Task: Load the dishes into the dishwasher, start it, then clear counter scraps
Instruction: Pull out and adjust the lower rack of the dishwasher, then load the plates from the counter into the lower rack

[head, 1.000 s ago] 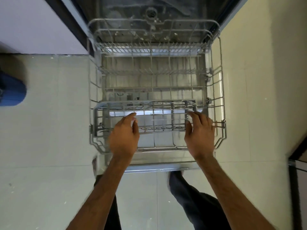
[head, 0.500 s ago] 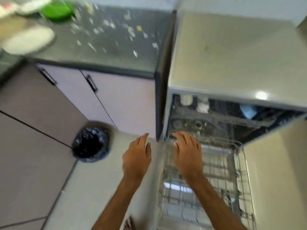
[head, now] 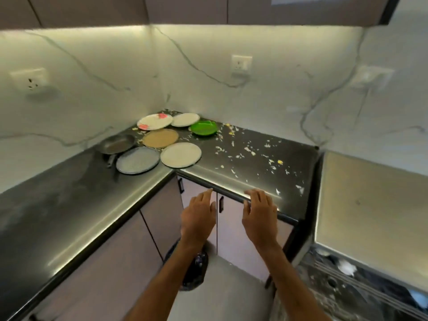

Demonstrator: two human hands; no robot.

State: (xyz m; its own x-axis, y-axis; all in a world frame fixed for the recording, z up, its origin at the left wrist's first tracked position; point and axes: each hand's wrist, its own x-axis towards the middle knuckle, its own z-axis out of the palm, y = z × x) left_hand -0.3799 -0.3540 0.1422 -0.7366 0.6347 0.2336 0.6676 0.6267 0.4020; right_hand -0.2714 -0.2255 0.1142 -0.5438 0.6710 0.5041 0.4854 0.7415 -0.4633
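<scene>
Fingers point(head: 205, 200) of the left hand point(head: 198, 218) are lying straight and loosely spread, holding nothing, in front of the pale cabinet doors point(head: 234, 230) at lower centre. The right hand point(head: 260, 218) is reaching out the same way, empty, its fingers point(head: 254, 199) slightly apart and showing over the front edge of the dark counter point(head: 69, 205); whether they are touching it cannot be told. Beneath the left forearm a bin point(head: 195, 272) lined with a black bag is standing on the floor, half hidden by the arm. At lower right the dishwasher point(head: 370, 205) is standing open. Its inside is smearing into grey streaks and running off the frame's edge, so the racks' contents cannot be made out.

Farther up, pale and yellow scraps point(head: 250, 151) are lying scattered over the counter, right of centre. The dishes are sitting in the counter's corner, left of centre: a large white plate point(head: 180, 155) nearest, a grey plate point(head: 138, 160) just beside it, a dark pan point(head: 117, 144) further left, then a tan plate point(head: 160, 138) and a green plate point(head: 203, 128). Behind these a pink-marked plate point(head: 154, 121) and a small white plate point(head: 185, 119) are lying by the marble wall. The wall sockets point(head: 241, 63) are showing too softly for any lettering to be read.
</scene>
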